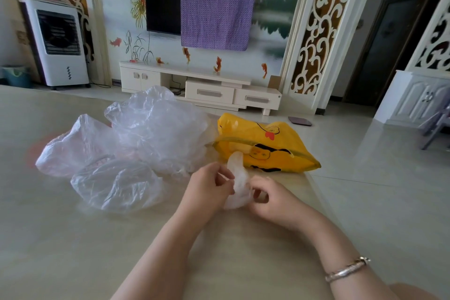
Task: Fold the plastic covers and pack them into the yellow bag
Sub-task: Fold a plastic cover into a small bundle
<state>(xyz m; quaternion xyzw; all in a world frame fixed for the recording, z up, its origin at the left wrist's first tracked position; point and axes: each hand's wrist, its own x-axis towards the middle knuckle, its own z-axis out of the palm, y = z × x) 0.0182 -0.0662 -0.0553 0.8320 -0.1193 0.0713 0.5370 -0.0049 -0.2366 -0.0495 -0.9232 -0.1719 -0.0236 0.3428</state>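
Both my hands hold one small bunched clear plastic cover [237, 184] just above the table. My left hand [207, 187] pinches its left side and my right hand [270, 198] grips its right side with curled fingers. The yellow bag [265, 146], printed with a cartoon figure, lies on the table right behind the cover, its mouth facing me. Loose plastic covers sit to the left: a big crumpled clear one [158, 129], a pinkish one [73, 146] and a flatter clear one [117, 185].
The beige table [73, 251] ends at its right edge [316, 190] close to my right hand, with tiled floor beyond. A TV stand [202, 87], an air cooler [57, 41] and a small chair [435, 126] stand further off.
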